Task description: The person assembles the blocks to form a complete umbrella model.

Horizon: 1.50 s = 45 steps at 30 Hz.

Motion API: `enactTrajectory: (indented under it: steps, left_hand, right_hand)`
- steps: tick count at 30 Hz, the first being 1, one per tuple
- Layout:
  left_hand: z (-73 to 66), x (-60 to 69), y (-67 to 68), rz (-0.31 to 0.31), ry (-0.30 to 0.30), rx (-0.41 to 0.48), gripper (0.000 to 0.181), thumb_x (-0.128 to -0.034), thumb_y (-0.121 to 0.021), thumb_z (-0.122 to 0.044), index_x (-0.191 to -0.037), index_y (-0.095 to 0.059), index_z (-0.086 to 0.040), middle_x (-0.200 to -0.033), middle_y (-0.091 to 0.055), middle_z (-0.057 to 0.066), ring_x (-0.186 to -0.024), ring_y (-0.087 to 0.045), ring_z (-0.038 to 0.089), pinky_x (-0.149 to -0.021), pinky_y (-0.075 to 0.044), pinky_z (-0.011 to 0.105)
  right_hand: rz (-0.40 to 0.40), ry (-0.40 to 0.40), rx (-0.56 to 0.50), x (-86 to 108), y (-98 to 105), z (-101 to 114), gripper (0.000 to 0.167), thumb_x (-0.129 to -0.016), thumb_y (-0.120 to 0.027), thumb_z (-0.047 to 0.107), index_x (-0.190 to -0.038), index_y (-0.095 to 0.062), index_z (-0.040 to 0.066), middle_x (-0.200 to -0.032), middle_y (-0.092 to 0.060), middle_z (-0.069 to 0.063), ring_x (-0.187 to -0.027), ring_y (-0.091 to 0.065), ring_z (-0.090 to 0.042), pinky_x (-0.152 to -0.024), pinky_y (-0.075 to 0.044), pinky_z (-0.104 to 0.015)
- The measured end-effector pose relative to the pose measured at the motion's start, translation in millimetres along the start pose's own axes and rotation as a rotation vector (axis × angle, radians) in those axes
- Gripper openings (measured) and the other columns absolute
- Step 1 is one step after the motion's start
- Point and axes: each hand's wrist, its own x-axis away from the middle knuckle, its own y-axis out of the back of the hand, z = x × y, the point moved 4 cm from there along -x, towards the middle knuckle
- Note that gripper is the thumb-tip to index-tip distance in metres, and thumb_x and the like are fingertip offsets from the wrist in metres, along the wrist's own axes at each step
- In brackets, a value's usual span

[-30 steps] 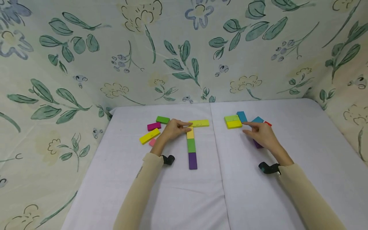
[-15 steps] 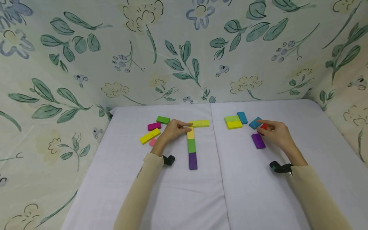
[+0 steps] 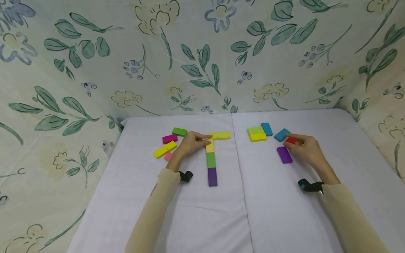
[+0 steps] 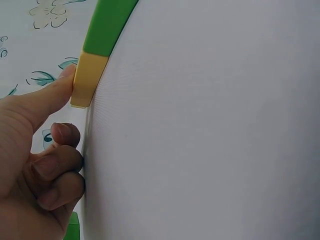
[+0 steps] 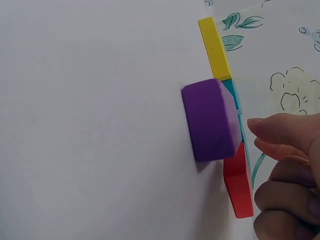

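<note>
In the head view my left hand touches the left end of a long yellow block with its index finger. Its thumb presses the side of a cream block, as the left wrist view shows, while other fingers are bent. Below the cream block, a green block and a purple block continue the upright of a T shape. My right hand hovers over a red block, thumb and index finger apart. A blue block and another purple block lie beside it.
Left of the T lie a green block, a magenta block, a yellow block and a partly hidden pink block. Lime and yellow blocks touch near another blue block. A white cloth covers the table.
My right hand has moved right, from beside the yellow and lime pair to over the red block, uncovering the blue and purple blocks. The left hand has stayed in place.
</note>
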Motion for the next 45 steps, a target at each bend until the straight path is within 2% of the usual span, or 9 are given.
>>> enactTrajectory:
  steps: [12,22,23,26,29,30,38,45]
  left_hand:
    - [-0.2,-0.6,0.1,0.006,-0.018,0.001,0.035,-0.0943,-0.076,-0.037,-0.127,-0.075,-0.026,-0.075,-0.047,0.002,-0.078,-0.047,0.018,-0.067,-0.033,0.027]
    - [0.5,0.2,-0.3,0.007,-0.009,0.001,0.033,-0.0945,-0.076,-0.037,-0.126,-0.076,-0.028,-0.073,-0.045,0.002,-0.076,-0.046,0.018,-0.066,-0.033,0.028]
    - [0.7,0.0,-0.3,0.005,-0.007,-0.003,0.033,-0.0945,-0.076,-0.037,-0.126,-0.076,-0.028,-0.074,-0.046,0.002,-0.077,-0.047,0.018,-0.067,-0.033,0.028]
    - [1.1,-0.5,-0.2,0.004,-0.005,-0.005,0.033,-0.0946,-0.076,-0.037,-0.126,-0.076,-0.028,-0.074,-0.046,0.002,-0.077,-0.047,0.019,-0.067,-0.033,0.028]
    - [1.3,-0.9,-0.3,0.005,-0.009,-0.004,0.033,-0.0948,-0.076,-0.036,-0.127,-0.075,-0.027,-0.075,-0.047,0.002,-0.077,-0.047,0.019,-0.067,-0.033,0.028]
    - [1.4,-1.1,-0.3,0.006,-0.013,-0.004,0.033,-0.0949,-0.076,-0.036,-0.127,-0.075,-0.027,-0.075,-0.047,0.002,-0.077,-0.047,0.019,-0.067,-0.033,0.027]
    - [1.3,-1.4,-1.4,0.009,-0.027,0.001,0.033,-0.0948,-0.076,-0.036,-0.127,-0.075,-0.027,-0.073,-0.045,0.002,-0.075,-0.045,0.018,-0.066,-0.032,0.027]
    - [2.1,-1.3,-1.0,0.003,-0.043,-0.010,0.035,-0.0949,-0.076,-0.037,-0.128,-0.074,-0.026,-0.073,-0.045,0.002,-0.075,-0.046,0.019,-0.066,-0.033,0.028]
  right_hand:
    - [0.017,0.052,-0.011,-3.5,-9,14,0.041,-0.099,-0.070,0.027,-0.131,-0.068,0.001,-0.078,-0.050,-0.006,-0.066,-0.044,-0.016,-0.049,-0.033,-0.027]
    - [0.077,0.100,-0.041,-12.8,-24,32,0.044,-0.098,-0.072,0.027,-0.134,-0.067,0.002,-0.066,-0.044,0.000,-0.054,-0.039,-0.010,-0.046,-0.031,-0.025]
    - [0.078,0.112,-0.039,-13.3,-26,34,0.044,-0.098,-0.073,0.026,-0.134,-0.068,0.002,-0.065,-0.043,0.000,-0.054,-0.038,-0.010,-0.050,-0.031,-0.027]
    - [0.078,0.142,-0.035,-15.4,-32,42,0.042,-0.097,-0.074,0.023,-0.132,-0.069,0.002,-0.064,-0.042,0.001,-0.053,-0.037,-0.009,-0.051,-0.029,-0.027]
    - [0.085,0.159,-0.038,-17.5,-40,50,0.040,-0.095,-0.075,0.020,-0.131,-0.070,0.002,-0.066,-0.042,-0.001,-0.054,-0.037,-0.012,-0.051,-0.027,-0.026]
    - [0.090,0.156,-0.041,-18.4,-43,52,0.040,-0.095,-0.075,0.020,-0.131,-0.071,0.003,-0.067,-0.042,-0.001,-0.056,-0.037,-0.013,-0.048,-0.026,-0.025]
    - [0.140,0.160,-0.081,-23.0,-73,83,0.039,-0.095,-0.076,0.021,-0.131,-0.072,0.007,-0.074,-0.048,-0.004,-0.071,-0.046,-0.020,-0.055,-0.032,-0.025]
    - [0.212,0.227,-0.154,-27.6,-111,121,0.036,-0.095,-0.076,0.021,-0.130,-0.073,0.011,-0.068,-0.043,-0.002,-0.065,-0.041,-0.019,-0.057,-0.031,-0.025]
